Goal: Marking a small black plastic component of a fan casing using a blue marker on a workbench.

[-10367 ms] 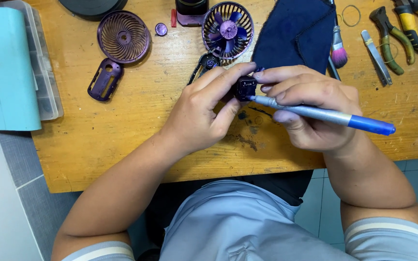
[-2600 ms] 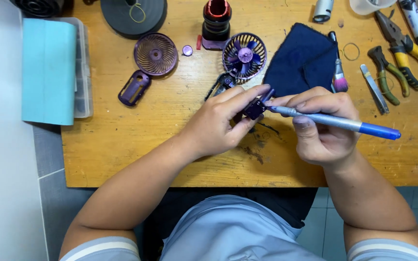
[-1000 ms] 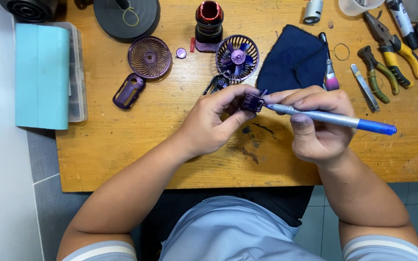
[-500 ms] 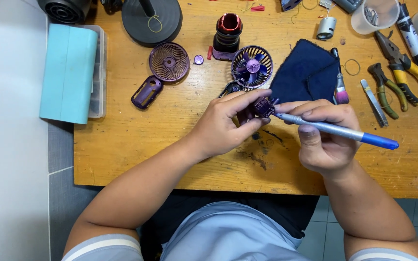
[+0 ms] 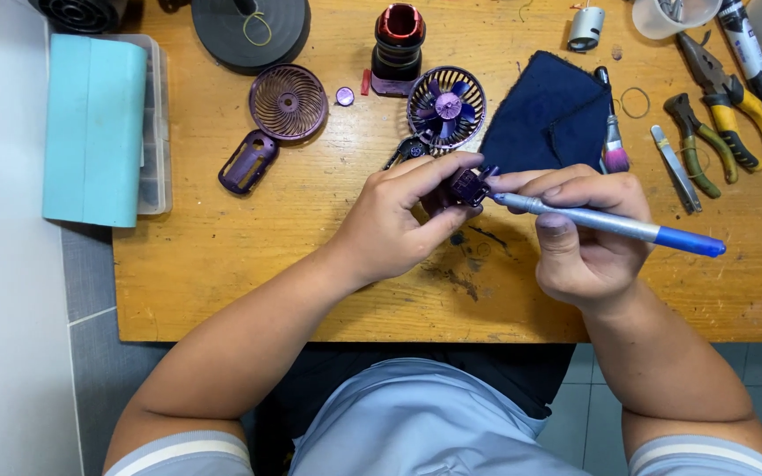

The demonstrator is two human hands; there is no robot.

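Resting between left fingers (image 5: 438,172): purple part (image 5: 466,186).

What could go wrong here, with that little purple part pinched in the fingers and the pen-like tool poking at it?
The silver and blue pen-shaped tool in the right hand could slip off the small purple part and jab the left hand pinching it. The part might also drop onto the wooden table. The open purple fan blades sit close behind and could be knocked.

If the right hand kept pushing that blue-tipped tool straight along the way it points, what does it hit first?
The right hand aims the silver and blue tool leftward. Its tip already seems to meet the small purple part pinched in the left hand. Beyond that come the left hand's fingers; depth is unclear.
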